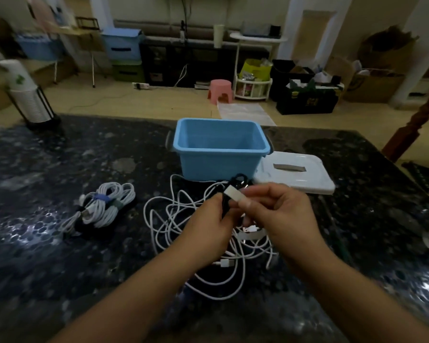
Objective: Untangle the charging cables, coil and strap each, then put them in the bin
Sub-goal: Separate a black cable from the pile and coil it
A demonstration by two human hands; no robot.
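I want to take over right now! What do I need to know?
Left hand pinches a black cable; right hand pinches a white strap.
Loose white cables lie tangled on the table under the hands.
Done: coiled, strapped bundles sit at the left, outside the bin.
The blue bin looks empty, its lid beside it.
Left: untangle, coil, strap, then bin everything.

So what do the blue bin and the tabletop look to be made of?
The blue bin looks like moulded plastic, semi-matte: uniform colour, rounded rim, thin walls. The tabletop seems polished dark stone or a stone-look laminate: speckled pattern with glossy light reflections.
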